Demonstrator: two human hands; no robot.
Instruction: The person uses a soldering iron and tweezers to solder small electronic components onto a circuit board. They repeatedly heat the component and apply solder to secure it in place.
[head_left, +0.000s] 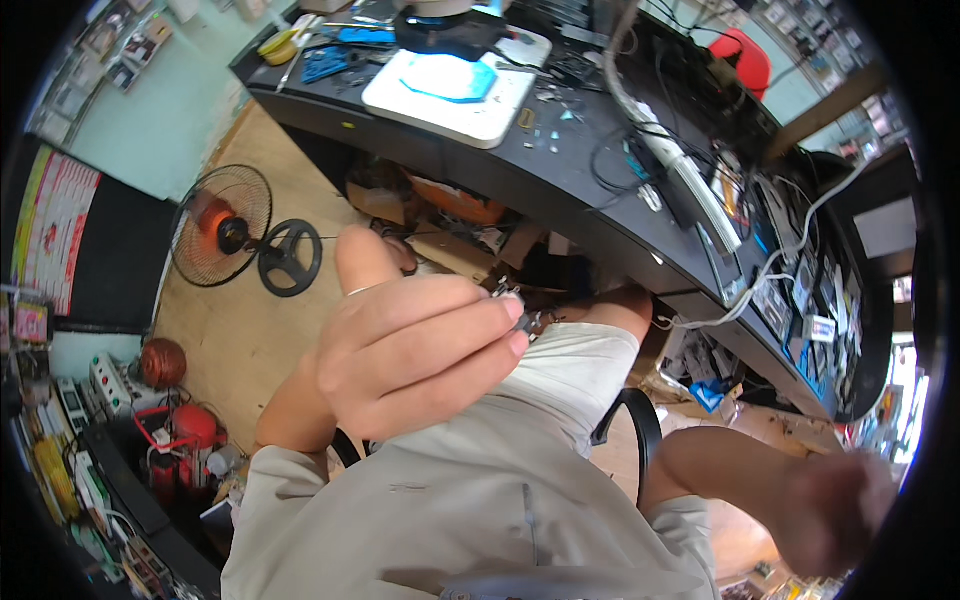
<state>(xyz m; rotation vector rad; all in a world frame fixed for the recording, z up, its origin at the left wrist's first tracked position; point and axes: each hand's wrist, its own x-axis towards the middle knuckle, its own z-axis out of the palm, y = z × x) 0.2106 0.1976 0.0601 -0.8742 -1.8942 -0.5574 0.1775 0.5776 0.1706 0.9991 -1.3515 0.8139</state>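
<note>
My left hand is raised over my lap, its fingers curled together with their backs toward me. A small dark and silvery piece peeks out by the fingertips; most of it is hidden, so its kind cannot be made out. Far off to the lower right is my right hand, away from the desk front and smeared by motion, its fingers not readable. Beyond the left hand stands the dark desk, with a white work board under a bright lamp glow.
A pedestal fan with a round black base stands on the floor at the left. Cables and a white power strip run along the desk. Cardboard boxes sit beneath it. A black chair arm is beside me.
</note>
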